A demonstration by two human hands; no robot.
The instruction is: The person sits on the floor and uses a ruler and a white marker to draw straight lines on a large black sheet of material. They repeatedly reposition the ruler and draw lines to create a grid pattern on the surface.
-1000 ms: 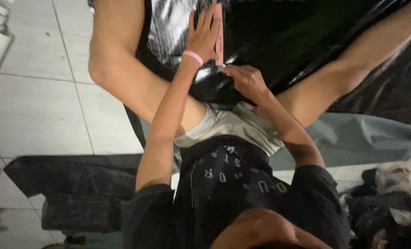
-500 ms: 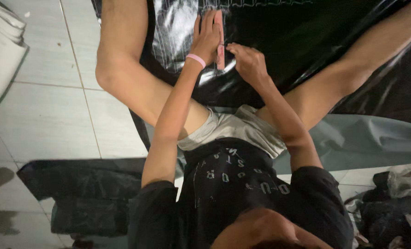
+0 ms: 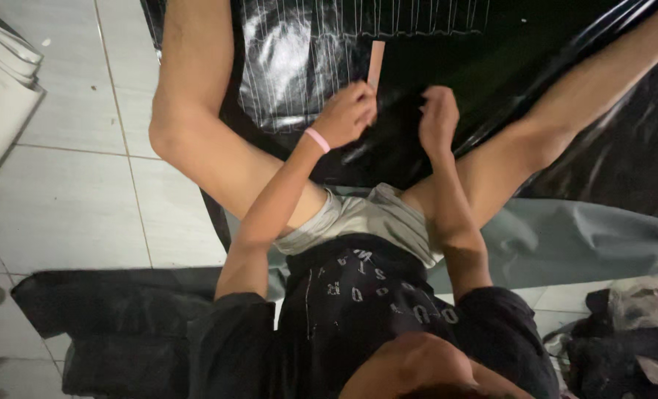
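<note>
A glossy black sheet [image 3: 447, 52] with several white chalk lines lies on the floor between my spread legs. My left hand [image 3: 346, 112], with a pink band at the wrist, is curled around the lower end of a narrow pink strip [image 3: 375, 63] that lies upright across the chalk lines. Just to its right, my right hand [image 3: 438, 117] is closed in a fist, pinching a fold of the black sheet. What lies under both hands is hidden.
White floor tiles [image 3: 70, 192] spread to the left, with stacked pale boards [image 3: 0, 81] at the left edge. Grey fabric [image 3: 580, 240] lies under my right leg. Dark cloth [image 3: 92, 325] sits at lower left, and a heap of clothes and plastic [image 3: 632, 332] at lower right.
My left hand went from flat with fingers stretched out to curled around the pink strip. My right hand shifted right and closed on the sheet. The view has tilted so more sheet shows.
</note>
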